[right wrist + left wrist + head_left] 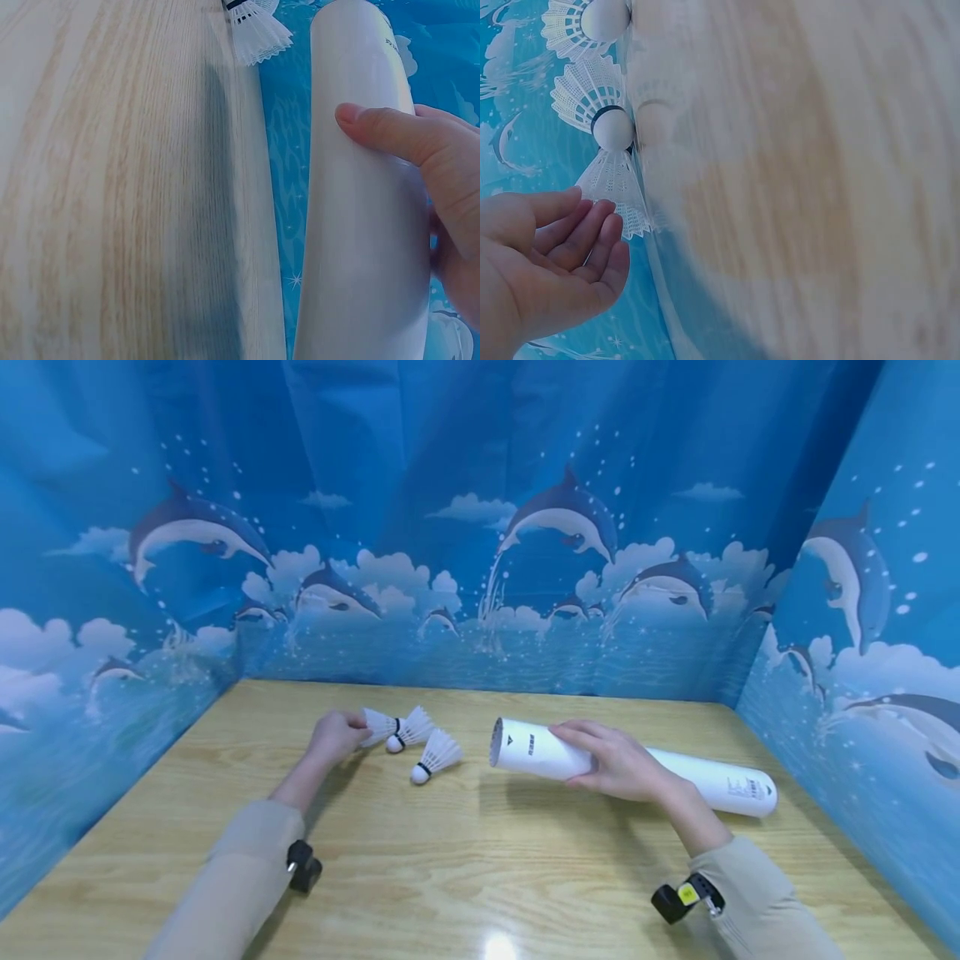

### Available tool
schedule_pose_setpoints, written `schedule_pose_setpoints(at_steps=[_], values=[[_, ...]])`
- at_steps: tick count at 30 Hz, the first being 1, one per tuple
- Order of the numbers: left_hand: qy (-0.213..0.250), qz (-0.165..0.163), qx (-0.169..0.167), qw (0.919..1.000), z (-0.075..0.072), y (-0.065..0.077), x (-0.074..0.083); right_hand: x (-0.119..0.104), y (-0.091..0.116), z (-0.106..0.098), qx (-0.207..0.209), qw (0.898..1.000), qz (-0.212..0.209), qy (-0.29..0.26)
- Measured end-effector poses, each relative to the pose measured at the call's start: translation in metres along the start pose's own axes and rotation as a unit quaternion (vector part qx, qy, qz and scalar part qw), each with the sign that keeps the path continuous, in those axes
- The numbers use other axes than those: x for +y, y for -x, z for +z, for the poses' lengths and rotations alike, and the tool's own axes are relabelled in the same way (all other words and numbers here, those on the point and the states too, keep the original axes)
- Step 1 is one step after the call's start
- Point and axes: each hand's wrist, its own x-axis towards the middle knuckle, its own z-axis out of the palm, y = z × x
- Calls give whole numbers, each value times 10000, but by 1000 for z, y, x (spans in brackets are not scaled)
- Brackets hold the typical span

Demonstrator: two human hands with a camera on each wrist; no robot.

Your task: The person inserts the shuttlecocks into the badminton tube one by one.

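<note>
My left hand (337, 737) is at the feather skirt of the leftmost shuttlecock (380, 725). In the left wrist view its fingers (600, 244) are loosely bent, with the tips at the skirt's rim and a gap between thumb and fingers. A second shuttlecock (412, 727) overlaps the first one's cork end, and a third shuttlecock (437, 756) lies nearer to me. My right hand (618, 764) grips a long white tube (536, 747) around its middle, thumb along the near side. The tube's mouth faces left toward the shuttlecocks; its contents cannot be made out.
A wood-grain table (450, 877) carries everything. Behind it and along both sides hangs a blue curtain (420, 652) printed with dolphins. The tube's far end (761, 793) points toward the right-hand curtain.
</note>
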Motion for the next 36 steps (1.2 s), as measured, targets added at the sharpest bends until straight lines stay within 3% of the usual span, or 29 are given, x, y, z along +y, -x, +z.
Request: schedule_pose_setpoints(at_steps=[16, 29, 36], values=[[31, -12, -193, 9998, -12, 0, -6, -2, 0, 0, -39, 10000, 24, 25], [552, 44, -152, 9983, -41, 15, -15, -3, 1, 0, -83, 9999, 68, 29], [817, 196, -131, 9964, -56, 25, -11, -3, 0, -1, -89, 9999, 81, 47]])
